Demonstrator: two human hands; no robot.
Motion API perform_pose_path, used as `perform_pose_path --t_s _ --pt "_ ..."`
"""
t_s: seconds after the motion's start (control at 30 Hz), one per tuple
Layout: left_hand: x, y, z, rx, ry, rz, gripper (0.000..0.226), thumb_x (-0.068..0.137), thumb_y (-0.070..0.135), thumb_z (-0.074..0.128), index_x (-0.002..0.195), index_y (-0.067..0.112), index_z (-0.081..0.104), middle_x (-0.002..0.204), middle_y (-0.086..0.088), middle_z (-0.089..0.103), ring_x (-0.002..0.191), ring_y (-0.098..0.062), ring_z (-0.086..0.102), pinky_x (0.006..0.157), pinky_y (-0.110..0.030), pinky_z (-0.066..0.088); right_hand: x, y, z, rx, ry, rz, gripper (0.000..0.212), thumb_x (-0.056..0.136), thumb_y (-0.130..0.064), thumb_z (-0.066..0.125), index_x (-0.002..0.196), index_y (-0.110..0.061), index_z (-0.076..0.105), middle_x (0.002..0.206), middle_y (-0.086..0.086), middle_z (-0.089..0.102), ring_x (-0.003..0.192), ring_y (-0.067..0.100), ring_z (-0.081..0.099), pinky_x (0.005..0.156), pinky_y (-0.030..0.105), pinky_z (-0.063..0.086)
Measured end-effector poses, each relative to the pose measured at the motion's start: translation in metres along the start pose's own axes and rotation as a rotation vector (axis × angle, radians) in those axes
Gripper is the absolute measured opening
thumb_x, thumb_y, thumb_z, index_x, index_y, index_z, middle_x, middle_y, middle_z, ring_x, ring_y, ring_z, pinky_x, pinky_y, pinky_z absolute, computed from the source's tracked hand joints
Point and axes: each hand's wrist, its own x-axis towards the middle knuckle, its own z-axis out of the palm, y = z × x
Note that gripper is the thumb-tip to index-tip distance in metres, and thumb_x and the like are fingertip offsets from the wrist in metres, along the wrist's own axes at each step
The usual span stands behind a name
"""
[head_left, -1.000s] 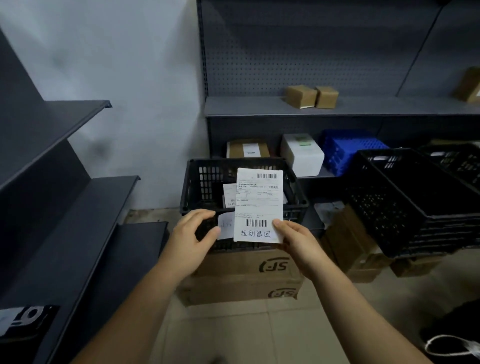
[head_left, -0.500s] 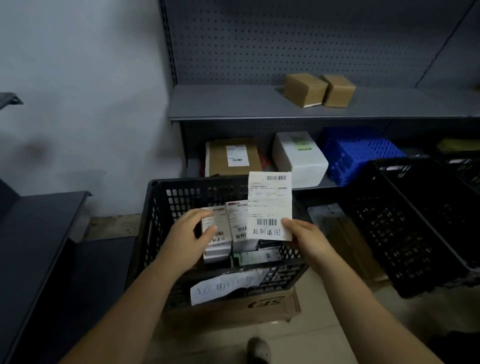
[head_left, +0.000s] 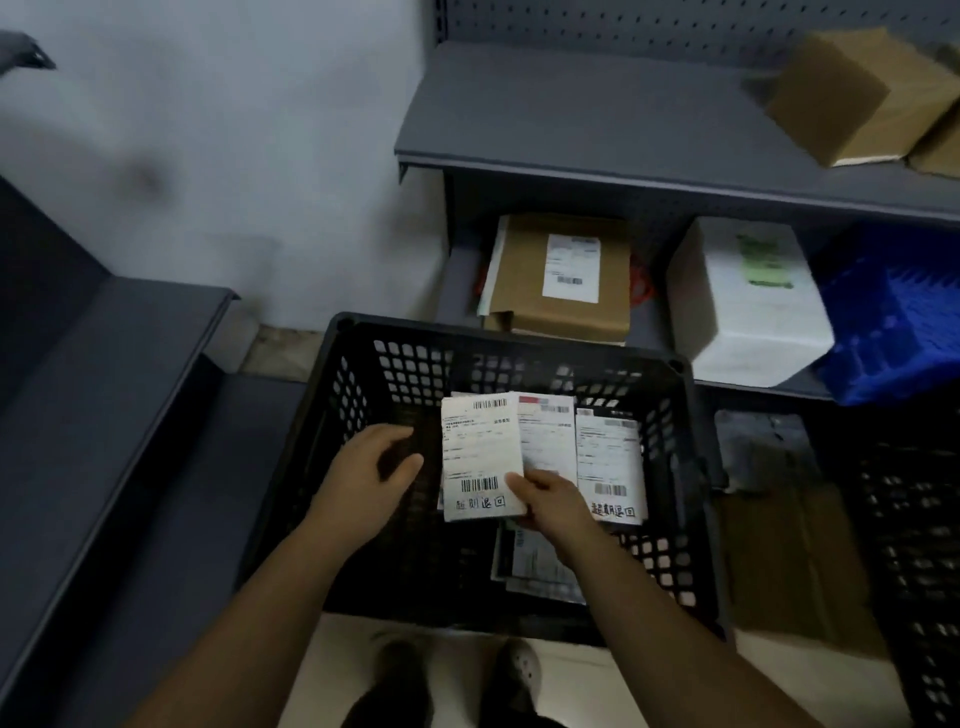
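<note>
A black perforated crate (head_left: 696, 467) stands in front of me on the floor. Inside it stand small white parcels with barcode labels, side by side. My right hand (head_left: 553, 501) pinches the lower right corner of the leftmost labelled parcel (head_left: 480, 457), which has handwriting under its barcode. To its right stand a second parcel (head_left: 548, 431) and a third labelled parcel (head_left: 610, 462). My left hand (head_left: 371, 475) hovers inside the crate just left of the held parcel, fingers loosely curled, holding nothing. More flat packets (head_left: 535, 566) lie on the crate's bottom.
A grey shelf unit (head_left: 571, 124) rises behind the crate, with brown boxes (head_left: 852, 93) on top and a labelled brown box (head_left: 566, 275), a white box (head_left: 743, 301) and a blue crate (head_left: 898, 312) below. Another black crate (head_left: 914, 519) stands at right. Dark shelves (head_left: 104, 415) run along the left.
My view has dropped and closed in on the crate. My right hand lowered the labelled parcel into the crate beside the others. My left hand let go of the parcels it touched and moved left.
</note>
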Motion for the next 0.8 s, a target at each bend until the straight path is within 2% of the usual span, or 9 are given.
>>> perform_pose_path --t_s 0.13,0.2,0.3,0.37,0.47,0.57,0.67,0.8 --pt "0.015 -0.022 -0.002 -0.021 -0.06 -0.07 0.035 0.091 0.026 0.064 0.125 0.02 0.06 0.119 0.011 0.055 0.112 -0.004 0.05 0.101 -0.026 0.041 0.024 -0.006 0.023 -0.122 0.061 0.007 0.048 0.095 -0.038 0.061 0.136 -0.011 0.056 0.126 0.004 0.064 0.112 0.024 0.062 0.103 0.046 0.048" --pt "0.022 -0.033 -0.005 -0.001 -0.093 -0.078 0.035 0.092 0.028 0.063 0.126 0.021 0.059 0.12 0.012 0.054 0.112 -0.004 0.049 0.1 -0.023 0.04 0.036 -0.009 0.031 -0.217 0.145 0.001 0.049 0.097 -0.04 0.057 0.135 -0.011 0.057 0.129 0.005 0.063 0.114 0.026 0.06 0.103 0.039 0.047" --pt "0.031 -0.044 -0.009 0.007 -0.131 -0.053 0.034 0.092 0.028 0.062 0.125 0.02 0.06 0.117 0.014 0.054 0.109 0.0 0.05 0.098 -0.021 0.04 0.046 -0.014 0.037 -0.432 0.259 -0.023 0.043 0.097 -0.04 0.056 0.126 -0.008 0.063 0.121 0.01 0.067 0.11 0.027 0.062 0.087 0.024 0.044" --pt "0.036 -0.05 -0.011 -0.002 -0.154 -0.043 0.034 0.092 0.028 0.062 0.125 0.02 0.06 0.116 0.015 0.054 0.106 0.005 0.05 0.096 -0.016 0.04 0.048 -0.012 0.038 -0.57 0.329 -0.041 0.042 0.097 -0.04 0.055 0.122 -0.007 0.061 0.117 0.013 0.067 0.107 0.028 0.062 0.08 0.026 0.045" --pt "0.042 -0.057 -0.012 -0.012 -0.179 -0.005 0.034 0.091 0.026 0.064 0.124 0.02 0.061 0.115 0.015 0.055 0.106 0.014 0.048 0.088 -0.003 0.036 0.045 -0.003 0.038 -0.641 0.371 -0.108 0.055 0.092 -0.044 0.06 0.137 -0.013 0.05 0.13 0.011 0.054 0.118 0.029 0.052 0.092 0.035 0.047" --pt "0.046 -0.064 -0.011 -0.017 -0.183 0.04 0.033 0.09 0.023 0.065 0.123 0.02 0.062 0.114 0.015 0.056 0.106 0.019 0.046 0.085 0.002 0.034 0.043 0.002 0.041 -0.784 0.265 -0.208 0.067 0.088 -0.045 0.065 0.147 -0.023 0.04 0.145 0.006 0.036 0.132 0.026 0.034 0.107 0.038 0.038" --pt "0.045 -0.07 -0.009 -0.031 -0.2 0.064 0.033 0.09 0.024 0.065 0.123 0.02 0.062 0.117 0.013 0.057 0.104 0.011 0.049 0.089 -0.002 0.035 0.047 0.003 0.044 -0.831 0.254 -0.187 0.07 0.089 -0.044 0.064 0.15 -0.026 0.034 0.151 0.005 0.029 0.137 0.026 0.027 0.112 0.04 0.034" --pt "0.034 -0.068 -0.01 -0.026 -0.191 0.09 0.034 0.09 0.025 0.065 0.124 0.02 0.062 0.12 0.011 0.056 0.11 -0.002 0.051 0.096 -0.018 0.039 0.039 -0.003 0.042 -0.845 0.272 -0.181 0.067 0.094 -0.043 0.058 0.151 -0.02 0.033 0.151 0.01 0.032 0.138 0.03 0.03 0.111 0.041 0.035"
